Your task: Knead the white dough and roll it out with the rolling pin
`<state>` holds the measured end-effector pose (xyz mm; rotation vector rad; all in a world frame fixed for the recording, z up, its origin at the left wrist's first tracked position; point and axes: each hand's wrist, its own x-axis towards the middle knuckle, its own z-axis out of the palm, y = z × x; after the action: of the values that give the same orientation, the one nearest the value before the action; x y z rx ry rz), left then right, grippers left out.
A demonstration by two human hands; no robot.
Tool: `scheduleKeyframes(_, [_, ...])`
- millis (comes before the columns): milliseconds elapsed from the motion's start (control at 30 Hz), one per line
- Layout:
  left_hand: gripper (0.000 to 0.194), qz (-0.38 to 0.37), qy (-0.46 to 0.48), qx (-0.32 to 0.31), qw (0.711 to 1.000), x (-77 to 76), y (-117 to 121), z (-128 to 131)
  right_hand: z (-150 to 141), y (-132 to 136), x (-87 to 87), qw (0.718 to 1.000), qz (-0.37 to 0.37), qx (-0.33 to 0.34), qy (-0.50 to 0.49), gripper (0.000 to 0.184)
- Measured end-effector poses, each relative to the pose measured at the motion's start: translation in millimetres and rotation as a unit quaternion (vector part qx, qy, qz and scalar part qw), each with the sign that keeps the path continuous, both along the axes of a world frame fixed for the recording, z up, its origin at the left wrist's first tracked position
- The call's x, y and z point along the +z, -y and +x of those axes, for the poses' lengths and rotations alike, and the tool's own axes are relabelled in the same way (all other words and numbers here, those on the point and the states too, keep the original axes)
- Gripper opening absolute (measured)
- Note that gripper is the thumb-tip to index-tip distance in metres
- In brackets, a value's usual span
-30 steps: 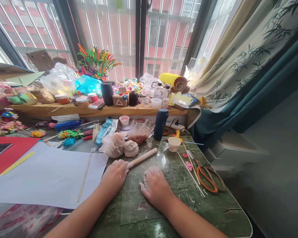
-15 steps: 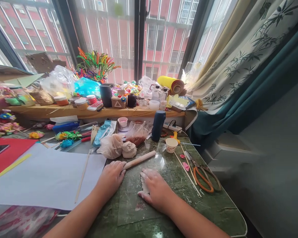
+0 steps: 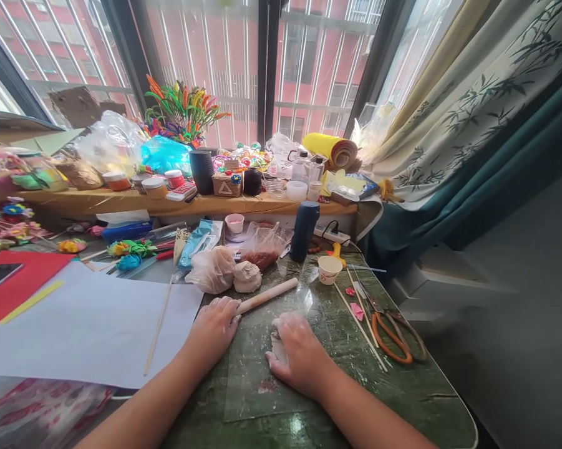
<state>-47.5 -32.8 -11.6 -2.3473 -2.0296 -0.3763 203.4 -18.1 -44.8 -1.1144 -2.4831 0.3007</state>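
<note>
My left hand [image 3: 216, 325] is closed around the near end of a pale wooden rolling pin [image 3: 271, 295], which lies slanting across a clear sheet [image 3: 247, 386] on the table. Over a thin flat piece of whitish clay [image 3: 277, 348] rests my right hand [image 3: 299, 355], fingers bent at its far edge and thumb at its near side; the hand hides part of the clay. White residue coats the fingertips. Beyond the rolling pin sit a lump of clay [image 3: 247, 277] and a crumpled plastic bag [image 3: 211, 269].
Scissors [image 3: 397, 337], thin sticks [image 3: 362, 327] and a paper cup [image 3: 330, 270] lie to the right. A dark blue cylinder [image 3: 304, 232] stands behind. White paper [image 3: 98, 324] covers the left side. Jars and craft supplies crowd the windowsill [image 3: 168, 211].
The right hand's fingers have curled in more over the flat clay. The left hand stays on the rolling pin. The camera view has shifted slightly.
</note>
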Motion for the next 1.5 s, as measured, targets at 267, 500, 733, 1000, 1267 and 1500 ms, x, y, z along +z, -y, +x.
scheduleKeyframes(267, [0.013, 0.0, -0.004, -0.003, 1.0, 0.9, 0.1, 1.4, 3.9, 5.2, 7.2, 0.999, -0.005, 0.028, -0.014, 0.037])
scheduleKeyframes(500, [0.014, -0.007, -0.012, -0.001, 1.0, 3.5, 0.7, 2.7, -0.5, 2.4, 5.9, 0.999, 0.021, 0.027, -0.022, 0.022])
scheduleKeyframes(733, [0.014, -0.014, -0.024, -0.001, 1.0, 3.3, -0.4, 3.0, 1.4, 3.6, 5.8, 0.999, 0.016, 0.018, -0.046, 0.023])
scheduleKeyframes(1000, [0.012, 0.002, -0.008, -0.007, 1.0, 1.8, -0.3, 1.6, 6.1, 5.1, 7.6, 0.999, -0.005, 0.03, -0.044, 0.05])
scheduleKeyframes(1267, [0.011, -0.003, -0.022, -0.01, 1.0, -0.1, 0.0, 0.8, 4.3, 5.0, 10.8, 0.997, -0.011, 0.059, -0.043, 0.018])
scheduleKeyframes(1500, [0.011, -0.013, -0.024, -0.012, 1.0, 1.3, -0.1, 0.7, 1.8, 4.0, 11.1, 0.997, 0.02, 0.061, -0.047, 0.012])
